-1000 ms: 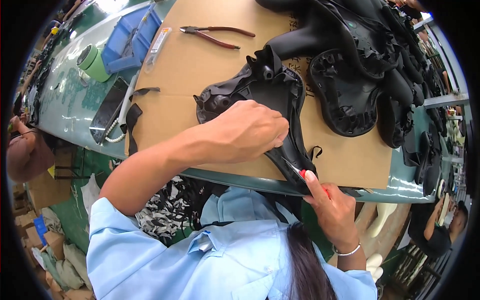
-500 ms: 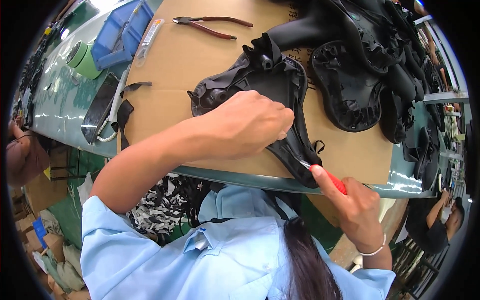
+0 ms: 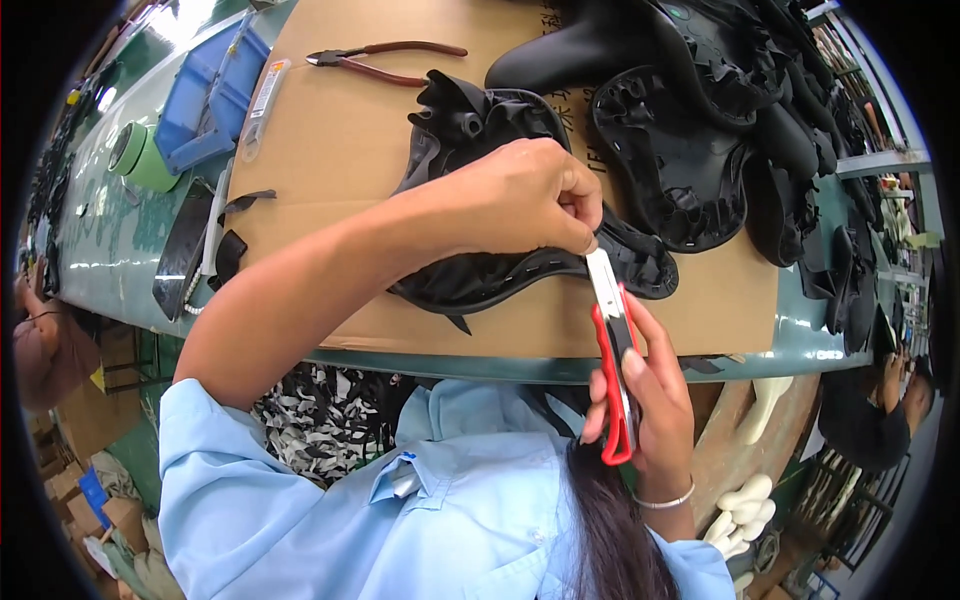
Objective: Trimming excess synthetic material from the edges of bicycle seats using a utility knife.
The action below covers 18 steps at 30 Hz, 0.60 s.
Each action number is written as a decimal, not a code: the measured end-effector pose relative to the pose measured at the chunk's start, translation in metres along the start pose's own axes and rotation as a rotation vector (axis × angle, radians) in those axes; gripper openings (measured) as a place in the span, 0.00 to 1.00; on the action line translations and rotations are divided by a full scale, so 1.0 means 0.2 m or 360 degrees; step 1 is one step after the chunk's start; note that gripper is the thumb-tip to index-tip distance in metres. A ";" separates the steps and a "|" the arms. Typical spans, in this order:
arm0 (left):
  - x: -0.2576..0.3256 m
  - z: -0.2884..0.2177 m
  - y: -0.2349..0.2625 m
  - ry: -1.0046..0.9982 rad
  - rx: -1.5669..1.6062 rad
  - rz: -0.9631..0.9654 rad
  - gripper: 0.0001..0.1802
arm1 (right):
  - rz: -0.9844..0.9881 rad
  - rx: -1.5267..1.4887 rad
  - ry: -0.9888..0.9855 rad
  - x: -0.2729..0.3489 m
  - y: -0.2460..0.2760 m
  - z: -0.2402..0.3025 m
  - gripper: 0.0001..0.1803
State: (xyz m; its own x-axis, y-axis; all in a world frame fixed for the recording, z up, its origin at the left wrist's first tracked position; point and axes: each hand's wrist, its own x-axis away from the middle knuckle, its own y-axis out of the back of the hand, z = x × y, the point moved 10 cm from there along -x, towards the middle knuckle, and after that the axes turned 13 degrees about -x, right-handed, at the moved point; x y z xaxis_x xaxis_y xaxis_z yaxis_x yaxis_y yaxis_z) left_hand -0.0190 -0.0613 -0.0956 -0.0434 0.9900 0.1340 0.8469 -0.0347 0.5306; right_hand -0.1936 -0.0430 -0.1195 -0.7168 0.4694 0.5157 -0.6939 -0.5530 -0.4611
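Note:
A black bicycle saddle (image 3: 470, 285) lies underside up on the cardboard sheet (image 3: 700, 310), its soft cover bunched along the rim. My left hand (image 3: 530, 200) is closed in a pinch at the saddle's near edge, toward its narrow end; the wrist and forearm hide the middle. My right hand (image 3: 655, 400) grips a red utility knife (image 3: 611, 300) with a metal front. The knife's tip meets the saddle edge right by my left fingertips, and the blade's point is hard to make out there.
More black saddles (image 3: 680, 180) are heaped at the right. Red-handled cutting pliers (image 3: 400, 47), a clear slim case (image 3: 264, 105), a blue bin (image 3: 215, 100) and a green container (image 3: 150, 165) lie at far left. Black strips (image 3: 230, 250) sit nearby. Another person (image 3: 870, 410) is at right.
The saddle has been turned, so its narrow end points right instead of toward me. My right hand has moved left and turned the knife upright, bringing it near my left fingers.

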 end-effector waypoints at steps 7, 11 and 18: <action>0.00 0.07 0.00 0.0192 0.0186 0.0026 0.09 | -0.0075 0.0052 -0.0008 0.01 -0.15 -0.02 0.28; 0.01 0.08 0.02 0.0194 0.0299 0.0003 0.09 | -0.0126 0.0089 0.0031 0.00 -0.18 -0.02 0.27; -0.02 0.14 -0.01 0.0234 0.0709 0.0003 0.06 | -0.0059 0.0180 -0.0052 0.04 -0.28 -0.11 0.28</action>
State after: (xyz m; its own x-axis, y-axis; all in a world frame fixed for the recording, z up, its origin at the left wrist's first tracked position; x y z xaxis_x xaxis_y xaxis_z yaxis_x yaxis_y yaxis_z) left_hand -0.0059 -0.0611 -0.1215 -0.0889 0.9591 0.2686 0.9907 0.0573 0.1236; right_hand -0.1614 0.0076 -0.1053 -0.6867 0.4692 0.5552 -0.7065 -0.6106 -0.3579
